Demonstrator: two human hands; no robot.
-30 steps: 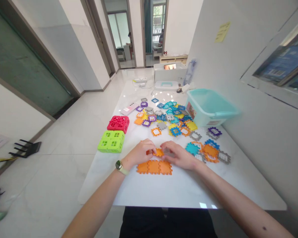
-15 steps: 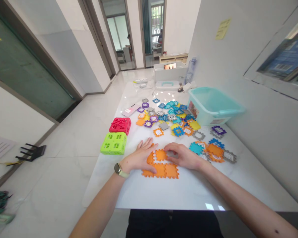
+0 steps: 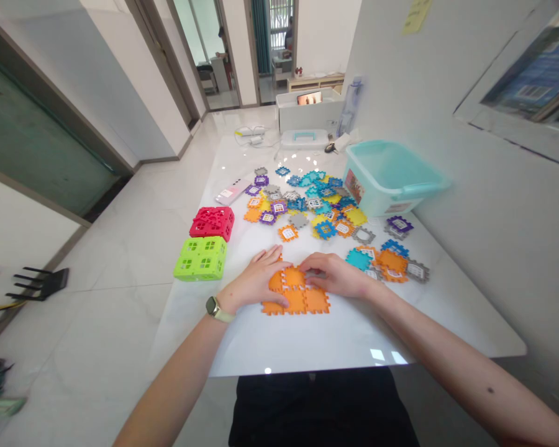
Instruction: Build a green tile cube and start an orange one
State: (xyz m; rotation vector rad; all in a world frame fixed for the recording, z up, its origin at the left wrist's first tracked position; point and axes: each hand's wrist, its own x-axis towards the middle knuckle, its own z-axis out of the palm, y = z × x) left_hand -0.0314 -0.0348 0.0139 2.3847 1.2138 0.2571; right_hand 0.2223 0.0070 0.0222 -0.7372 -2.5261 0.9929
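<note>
Several orange square interlocking tiles (image 3: 317, 300) with toothed edges lie flat on the table in front of me, the lower row joined side by side. My left hand (image 3: 252, 283) rests on the left ones with its fingers stretched out, the thumb on the lower row. Between my hands, another orange tile (image 3: 294, 277) sits against the upper edge of that row, close to the upper left tile. My right hand (image 3: 330, 274) pinches this tile at its right edge. How fully its teeth have locked cannot be made out.
Mixed loose tiles (image 3: 326, 230) spread behind my hands, with a smaller pile (image 3: 394, 262) at right. A green block (image 3: 200, 258) and a red block (image 3: 212, 223) stand left. A teal bin (image 3: 395, 177) is at the back right, a phone (image 3: 233, 191) at the back left.
The orange tile at my right hand has come down against the lower row, narrowing the gap there. Both hands stay on the tiles. The view has tilted down somewhat.
</note>
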